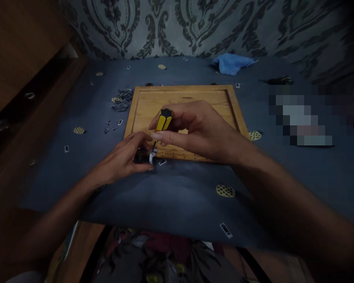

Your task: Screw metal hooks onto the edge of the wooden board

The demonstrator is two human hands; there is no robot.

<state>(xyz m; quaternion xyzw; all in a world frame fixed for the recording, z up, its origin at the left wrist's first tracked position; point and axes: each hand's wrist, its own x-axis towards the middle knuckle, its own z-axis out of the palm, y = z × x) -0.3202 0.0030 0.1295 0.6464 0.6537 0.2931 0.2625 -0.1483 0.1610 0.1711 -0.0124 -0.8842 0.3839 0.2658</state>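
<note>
My right hand (191, 125) is closed round a yellow and black screwdriver (164, 120), held upright with its shaft pointing down. The shaft's lower end meets a small silver metal piece (152, 155) at the near left corner of a wooden panel (179, 103). My left hand (129, 157) pinches that metal piece, thumb below and fingers above. The panel lies flat, with a raised rim and a row of small dark holes along its near edge.
Left of the panel lie a tangle of dark metal pieces (122, 99) and several small screws (107, 127). A blue cloth (233, 64) is at the back right, near a dark object (279, 80). Patterned fabric (177, 27) rises behind the blue surface.
</note>
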